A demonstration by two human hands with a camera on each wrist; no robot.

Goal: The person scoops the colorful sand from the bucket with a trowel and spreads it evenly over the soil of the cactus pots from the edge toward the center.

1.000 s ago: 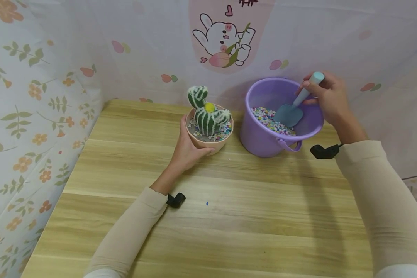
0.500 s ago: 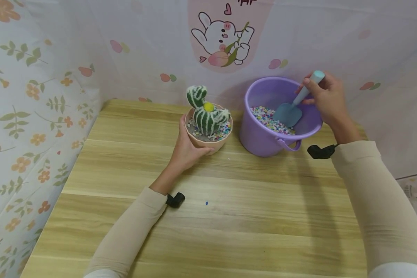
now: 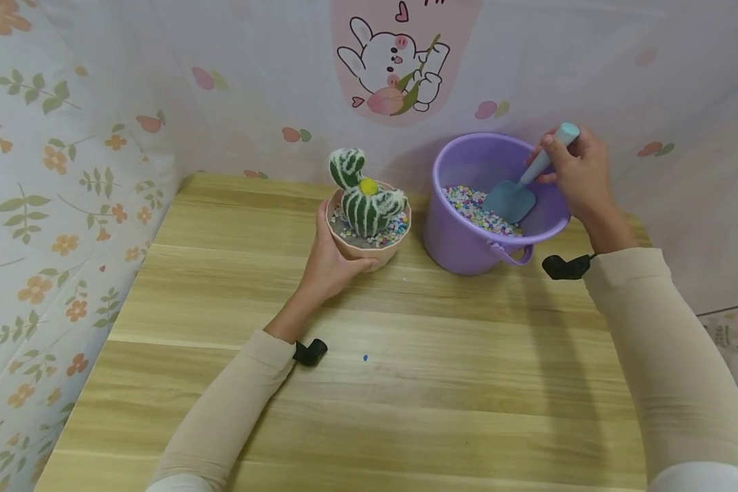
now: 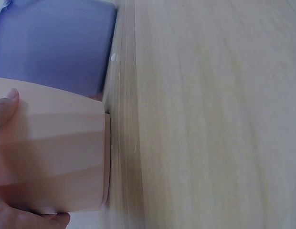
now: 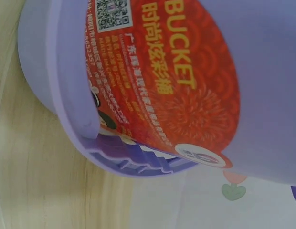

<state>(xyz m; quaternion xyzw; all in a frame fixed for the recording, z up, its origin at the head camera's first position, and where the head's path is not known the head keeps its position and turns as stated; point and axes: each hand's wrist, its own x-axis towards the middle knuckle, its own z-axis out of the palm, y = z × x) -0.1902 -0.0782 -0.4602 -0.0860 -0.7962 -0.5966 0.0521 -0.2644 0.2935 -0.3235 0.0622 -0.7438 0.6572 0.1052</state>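
My left hand (image 3: 332, 263) grips the side of a peach flowerpot (image 3: 381, 257), thumb across its front. In the left wrist view the faceted pot (image 4: 57, 152) stands on the table. A knitted-looking green and white cactus (image 3: 364, 212) with a yellow pompom sits in it, among grey filling and coloured pebbles. To the right stands a purple bucket (image 3: 461, 246) holding multicoloured pebbles (image 3: 476, 208). My right hand (image 3: 581, 171), over the bucket's right rim, pinches the pale blue handle of a small shovel (image 3: 510, 201). Its blade rests in the pebbles.
The wooden table (image 3: 406, 410) backs onto a printed curtain (image 3: 252, 68) with a rabbit picture. A floral cloth (image 3: 55, 205) hangs at the left. A tiny blue pebble (image 3: 365, 357) lies on the table. The bucket carries a red label (image 5: 186, 86) and a folded-down handle (image 5: 133, 157).
The view shifts slightly. My right forearm has come in a little to the left, while the shovel stays in the pebbles and the left hand keeps its grip on the flowerpot.
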